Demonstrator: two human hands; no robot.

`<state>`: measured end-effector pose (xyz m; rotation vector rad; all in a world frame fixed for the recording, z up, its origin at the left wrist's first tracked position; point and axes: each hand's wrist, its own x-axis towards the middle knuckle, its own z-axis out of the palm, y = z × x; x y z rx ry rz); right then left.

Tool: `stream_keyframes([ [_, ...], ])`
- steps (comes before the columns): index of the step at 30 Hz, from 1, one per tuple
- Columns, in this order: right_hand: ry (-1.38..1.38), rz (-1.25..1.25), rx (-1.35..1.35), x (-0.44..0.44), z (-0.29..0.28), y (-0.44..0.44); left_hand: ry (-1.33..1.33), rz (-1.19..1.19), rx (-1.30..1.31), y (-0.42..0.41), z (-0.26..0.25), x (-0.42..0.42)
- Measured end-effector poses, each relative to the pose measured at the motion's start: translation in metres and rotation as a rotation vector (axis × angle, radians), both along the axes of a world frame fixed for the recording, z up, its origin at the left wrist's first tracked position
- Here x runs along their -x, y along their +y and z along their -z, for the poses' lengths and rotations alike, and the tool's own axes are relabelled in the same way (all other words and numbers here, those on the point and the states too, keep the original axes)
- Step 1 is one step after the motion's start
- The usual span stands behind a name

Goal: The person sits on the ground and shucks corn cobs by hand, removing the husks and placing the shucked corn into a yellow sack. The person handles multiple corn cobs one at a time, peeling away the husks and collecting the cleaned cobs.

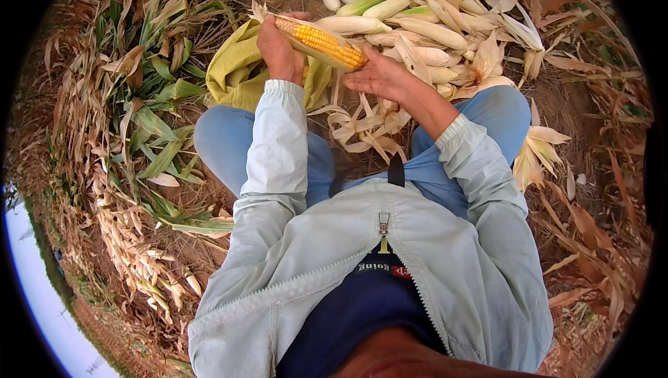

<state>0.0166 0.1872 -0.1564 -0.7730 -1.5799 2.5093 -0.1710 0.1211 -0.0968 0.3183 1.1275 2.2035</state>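
Note:
An ear of corn (326, 44) with bare yellow kernels on one side and pale husk along the other is held level between my hands. My left hand (282, 50) grips its stalk end, where some dry husk sticks out. At the other end, my right hand (378, 72) touches the tip with thumb and fingers. Below the ear and my left hand lies a yellow-green sack (235, 72) with its mouth open, partly hidden. Close by to the right is a heap of corn ears in pale husks (433, 33). Loose dry husks (365, 127) lie between my legs.
Green and dry corn leaves (162, 117) cover the ground at left. Farther off at lower left is another pile of pale husked ears (135, 252). An opened husk (537, 153) lies beside my right knee, and dry stalks and leaves (589, 226) spread along the right.

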Motion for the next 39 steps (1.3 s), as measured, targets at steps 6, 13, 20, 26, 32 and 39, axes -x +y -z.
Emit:
stream_keyframes([
  [6, 0.142, 0.103, 0.347, 0.002, -0.001, -0.002, -0.06, 0.26, 0.025, -0.026, -0.01, -0.049],
  [13, 0.186, 0.182, 0.621, 0.016, -0.015, 0.003, -0.859, 0.569, -0.254, -0.038, 0.005, -0.06],
  [20, 0.173, 0.092, 0.727, 0.012, -0.043, -0.014, -0.575, 0.676, -0.211, -0.02, -0.037, -0.02],
  [26, 0.244, -0.281, 0.249, -0.009, -0.079, -0.024, -0.45, 0.396, -0.409, -0.016, -0.049, 0.125],
  [32, 0.32, -0.173, 0.007, -0.021, -0.089, -0.008, 0.147, 0.367, -0.146, 0.018, -0.058, 0.1],
  [39, 0.32, 0.318, 0.273, 0.011, -0.04, 0.008, -0.044, 0.795, 0.31, -0.04, 0.005, -0.083],
])
